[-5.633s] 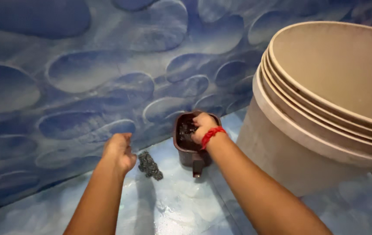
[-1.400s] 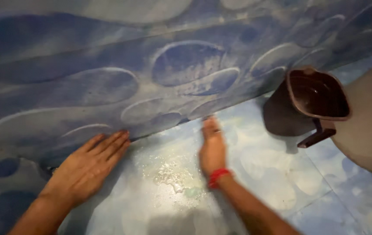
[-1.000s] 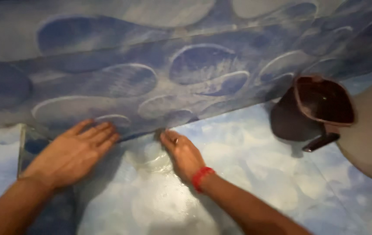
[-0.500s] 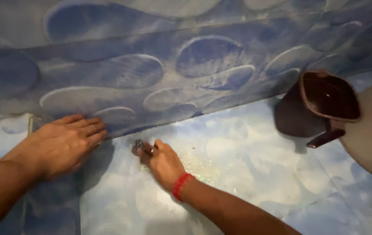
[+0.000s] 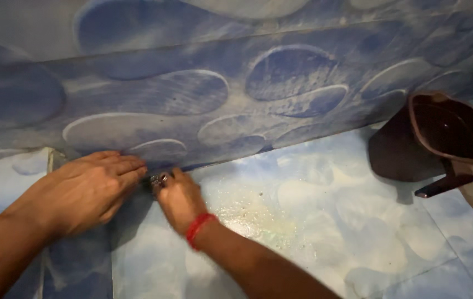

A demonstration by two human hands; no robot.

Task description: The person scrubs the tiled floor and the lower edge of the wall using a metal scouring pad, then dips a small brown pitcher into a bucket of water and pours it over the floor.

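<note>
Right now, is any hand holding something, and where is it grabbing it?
The right hand presses a small metal scrubber under its fingers, gripping its top. The left hand lies flat, holding nothing.

A wet blue-and-white tiled floor carries a dark brown jug near the wall.

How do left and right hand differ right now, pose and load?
The left hand lies flat and open, fingers spread against the base of the blue wall; the right hand is curled. The left hand holds nothing; the right hand grips a small metal scrubber at the wall-floor joint. The right wrist bears a red band; the left wrist is bare. Both sit low, side by side, nearly touching.
</note>
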